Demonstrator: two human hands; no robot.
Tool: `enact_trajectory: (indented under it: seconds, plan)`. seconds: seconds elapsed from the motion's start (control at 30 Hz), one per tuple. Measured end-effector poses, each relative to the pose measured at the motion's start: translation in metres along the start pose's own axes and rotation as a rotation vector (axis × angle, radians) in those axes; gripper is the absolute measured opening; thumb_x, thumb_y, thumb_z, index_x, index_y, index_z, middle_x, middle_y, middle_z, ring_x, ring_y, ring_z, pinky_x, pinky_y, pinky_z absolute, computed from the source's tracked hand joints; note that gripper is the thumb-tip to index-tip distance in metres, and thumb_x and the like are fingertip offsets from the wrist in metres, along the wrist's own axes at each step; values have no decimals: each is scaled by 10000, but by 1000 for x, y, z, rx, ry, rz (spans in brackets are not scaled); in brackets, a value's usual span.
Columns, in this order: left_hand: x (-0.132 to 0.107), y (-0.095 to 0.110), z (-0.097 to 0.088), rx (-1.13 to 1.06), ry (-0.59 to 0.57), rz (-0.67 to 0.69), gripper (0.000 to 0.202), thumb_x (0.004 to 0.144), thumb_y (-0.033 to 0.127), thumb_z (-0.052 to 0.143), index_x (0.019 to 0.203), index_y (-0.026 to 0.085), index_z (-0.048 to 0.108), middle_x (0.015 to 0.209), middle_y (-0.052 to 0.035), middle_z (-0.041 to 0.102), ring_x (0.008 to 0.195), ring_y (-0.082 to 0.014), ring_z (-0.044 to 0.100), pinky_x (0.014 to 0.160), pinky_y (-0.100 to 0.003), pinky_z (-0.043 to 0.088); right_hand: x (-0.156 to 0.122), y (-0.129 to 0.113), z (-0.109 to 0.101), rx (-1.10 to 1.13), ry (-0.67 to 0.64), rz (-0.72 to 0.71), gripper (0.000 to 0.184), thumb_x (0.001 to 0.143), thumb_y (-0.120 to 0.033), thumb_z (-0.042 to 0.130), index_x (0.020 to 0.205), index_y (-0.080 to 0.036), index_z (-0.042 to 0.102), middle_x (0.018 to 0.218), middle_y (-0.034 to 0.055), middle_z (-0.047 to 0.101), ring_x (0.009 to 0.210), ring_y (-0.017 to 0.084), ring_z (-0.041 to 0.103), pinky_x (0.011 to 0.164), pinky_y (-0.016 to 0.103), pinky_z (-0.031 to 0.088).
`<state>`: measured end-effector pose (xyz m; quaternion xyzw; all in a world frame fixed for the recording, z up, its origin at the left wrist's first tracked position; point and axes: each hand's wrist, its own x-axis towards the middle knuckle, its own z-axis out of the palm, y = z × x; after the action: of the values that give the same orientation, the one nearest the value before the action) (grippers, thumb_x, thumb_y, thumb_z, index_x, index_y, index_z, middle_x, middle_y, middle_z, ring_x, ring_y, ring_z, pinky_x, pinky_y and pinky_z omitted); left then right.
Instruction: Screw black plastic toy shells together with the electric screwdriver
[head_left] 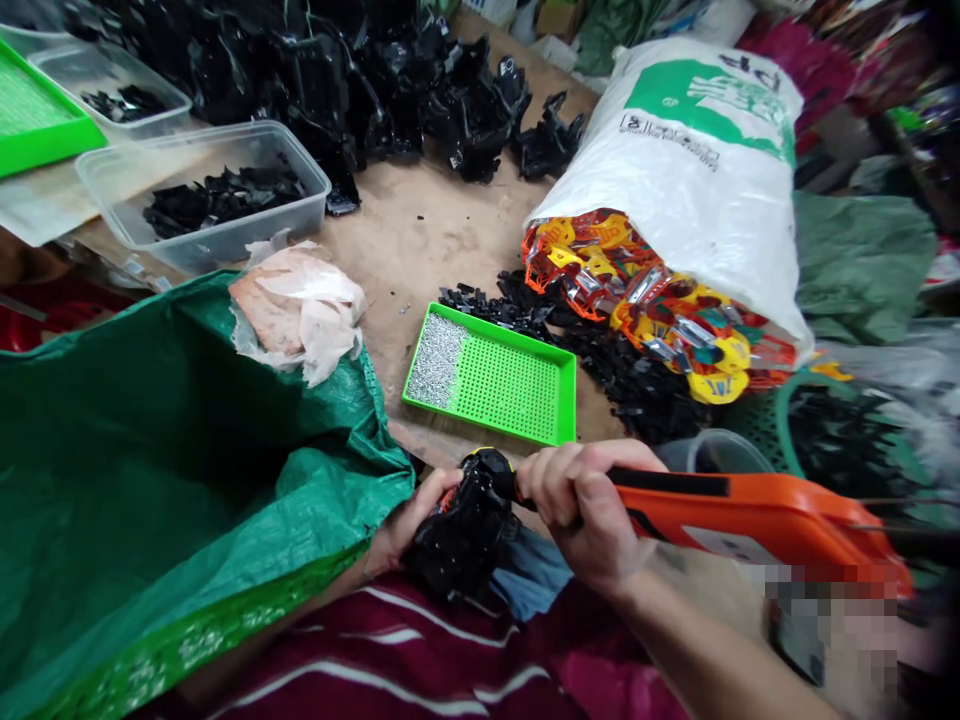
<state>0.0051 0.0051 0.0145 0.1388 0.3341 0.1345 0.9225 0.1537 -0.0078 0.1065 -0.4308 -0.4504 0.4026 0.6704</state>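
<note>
My left hand [420, 515] grips a glossy black plastic part [461, 540] at its left side, close to my lap. My right hand [589, 505] is closed round the black front end of an orange electric screwdriver [780, 520]. The tool's tip end meets the top of the black part, where a bit of yellow shows; the bit itself is hidden. Just beyond my hands lies a bright green perforated tray [517, 395], with small silver screws [436, 360] heaped at its left end.
A white sack [690, 180] spills orange and yellow pieces [645, 300] at right, beside small black pieces [630, 370]. Black mouldings [337, 90] pile up at the back. Clear tubs [202, 235] stand at left. A green sack [315, 510] gapes at lower left, with a paper-wrapped lump [296, 305] on its edge.
</note>
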Motion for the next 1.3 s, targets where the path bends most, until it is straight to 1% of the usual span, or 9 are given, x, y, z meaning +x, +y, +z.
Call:
enact_trajectory:
  seconds: [0.13,0.27,0.37,0.5,0.7,0.87,1.03,1.17,1.3]
  plan:
    - [3,0,1,-30,26,-21,408,767,555,617,696,156,661,619,-2,611,710,-170,546,772,-300,426,0,5,-1,17,33,28,154,917,-220,579,768,-221,539,475,-95,461,388,91,419,474,284,425]
    - [3,0,2,-30,38,-24,389,780,540,606,668,170,646,602,2,595,727,-173,547,774,-298,423,-2,11,-1,47,59,53,174,913,-237,595,757,-228,520,477,-98,464,390,92,419,482,286,419]
    - [2,0,3,-45,58,-20,363,781,524,613,672,179,648,586,5,578,738,-175,546,777,-293,418,-2,11,1,44,73,78,220,905,-264,610,723,-230,492,469,-100,458,383,93,412,481,290,413]
    - [5,-3,0,-47,44,-28,385,760,543,618,659,172,638,576,5,565,703,-173,528,754,-298,410,0,9,1,33,88,82,250,895,-298,631,710,-234,475,456,-105,455,367,91,403,467,285,404]
    - [8,-7,-4,-35,53,-28,403,782,554,585,651,174,618,591,13,562,668,-153,496,732,-289,393,-1,10,0,57,79,70,230,899,-286,626,722,-230,490,469,-100,464,379,92,415,472,287,409]
    - [8,-6,-2,-24,66,-21,389,782,528,588,627,171,603,578,18,555,640,-141,473,701,-278,383,-1,12,0,70,77,71,212,905,-270,613,731,-230,499,471,-99,458,379,94,411,468,286,401]
    - [4,-1,1,-11,79,4,382,757,533,632,648,167,627,594,15,575,673,-145,506,725,-277,392,0,12,1,63,103,77,213,906,-279,612,734,-230,498,465,-108,440,378,84,394,478,274,396]
    - [1,0,2,-21,77,9,366,769,528,635,675,174,648,599,16,584,704,-153,530,749,-277,400,0,12,0,61,102,78,214,907,-285,612,736,-228,495,470,-109,437,378,80,391,489,276,404]
    - [5,-4,-1,-49,45,-29,367,791,516,604,671,170,640,592,16,588,626,-134,500,681,-270,389,0,13,0,77,94,70,168,912,-256,595,770,-229,510,478,-105,444,385,85,400,482,277,405]
